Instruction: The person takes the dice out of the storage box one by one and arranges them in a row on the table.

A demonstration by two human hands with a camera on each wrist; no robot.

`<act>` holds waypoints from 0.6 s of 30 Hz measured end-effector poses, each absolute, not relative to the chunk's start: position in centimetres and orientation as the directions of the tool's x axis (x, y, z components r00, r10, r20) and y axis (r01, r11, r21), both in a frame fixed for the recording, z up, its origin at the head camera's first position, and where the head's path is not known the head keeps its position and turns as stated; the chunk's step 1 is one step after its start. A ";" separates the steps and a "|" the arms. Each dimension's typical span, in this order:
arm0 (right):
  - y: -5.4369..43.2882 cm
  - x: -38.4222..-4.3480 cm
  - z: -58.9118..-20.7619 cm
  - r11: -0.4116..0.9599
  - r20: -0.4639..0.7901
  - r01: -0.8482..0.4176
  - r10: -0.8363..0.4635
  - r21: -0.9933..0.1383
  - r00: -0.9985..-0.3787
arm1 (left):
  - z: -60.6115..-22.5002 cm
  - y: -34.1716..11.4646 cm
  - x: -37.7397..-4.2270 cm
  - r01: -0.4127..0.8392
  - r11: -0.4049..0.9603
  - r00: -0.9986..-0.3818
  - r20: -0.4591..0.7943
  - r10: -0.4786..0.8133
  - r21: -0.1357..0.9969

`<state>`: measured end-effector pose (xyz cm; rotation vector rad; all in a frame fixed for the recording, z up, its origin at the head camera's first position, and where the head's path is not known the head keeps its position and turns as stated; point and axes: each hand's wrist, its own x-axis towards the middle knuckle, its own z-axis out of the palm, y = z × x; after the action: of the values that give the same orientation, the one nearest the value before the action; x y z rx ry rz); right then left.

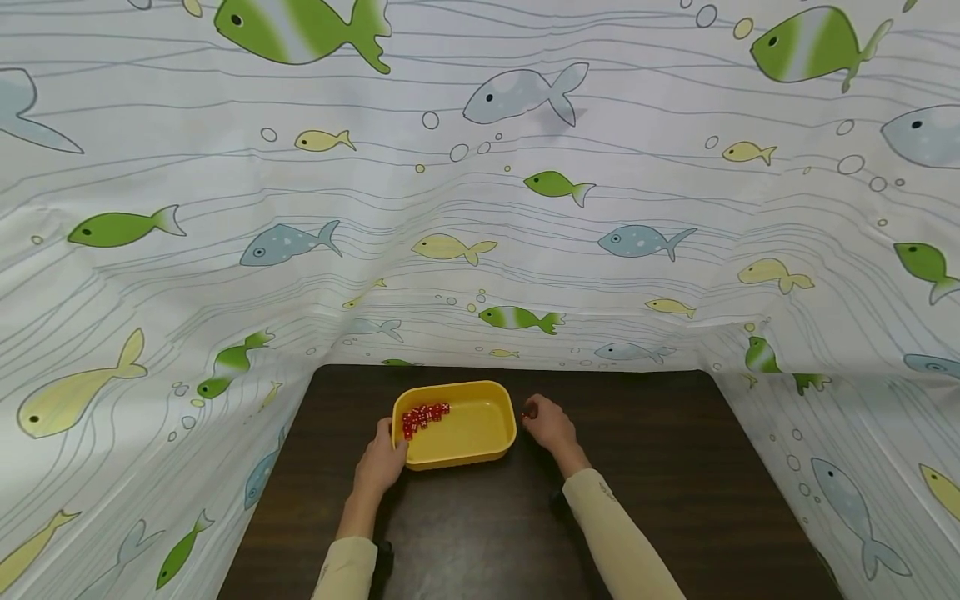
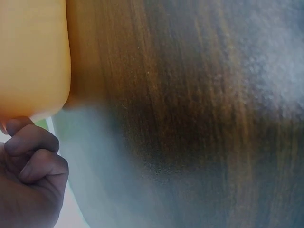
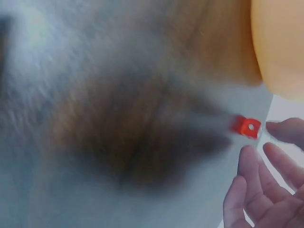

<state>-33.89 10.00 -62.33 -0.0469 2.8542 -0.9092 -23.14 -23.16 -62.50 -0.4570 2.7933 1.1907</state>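
Observation:
My left hand (image 1: 381, 462) grips the left side of a yellow tray (image 1: 491, 452), its thumb over the near left rim. In the left wrist view the fingers (image 2: 38, 166) curl by the tray's lower corner. Several red dice (image 1: 422, 418) with white pips lie clustered in the tray's left part. Just right of the tray, my right hand (image 1: 551, 427) is low over the table. In the right wrist view a single red die (image 3: 250, 127) sits on the table between the thumb and fingers, with a small gap to the fingertips.
The dark wood-grain table (image 1: 465, 533) reflects light near its front. A white curtain (image 1: 450, 200) printed with fish surrounds it at the back and both sides. The tray's wall (image 3: 280, 47) stands close to the right hand.

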 end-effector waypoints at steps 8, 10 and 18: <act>9.6 -34.3 -60.9 0.755 -0.070 0.007 -0.051 -0.655 -0.996 | -62.4 -23.2 -23.3 -0.300 0.649 -0.953 -0.192 -0.233 0.699; 9.1 -34.2 -60.3 0.742 -0.040 -0.008 -0.047 -0.670 -0.998 | -62.4 -23.2 -23.3 -0.302 0.647 -0.953 -0.195 -0.234 0.700; 6.2 -33.8 -59.0 0.704 0.073 -0.110 -0.082 -0.702 -0.994 | -62.5 -23.2 -23.1 -0.306 0.635 -0.951 -0.197 -0.238 0.709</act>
<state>-33.83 6.18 -59.04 -0.1658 2.9330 -1.2125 -23.14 -23.21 -62.47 -0.4608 2.7627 1.2233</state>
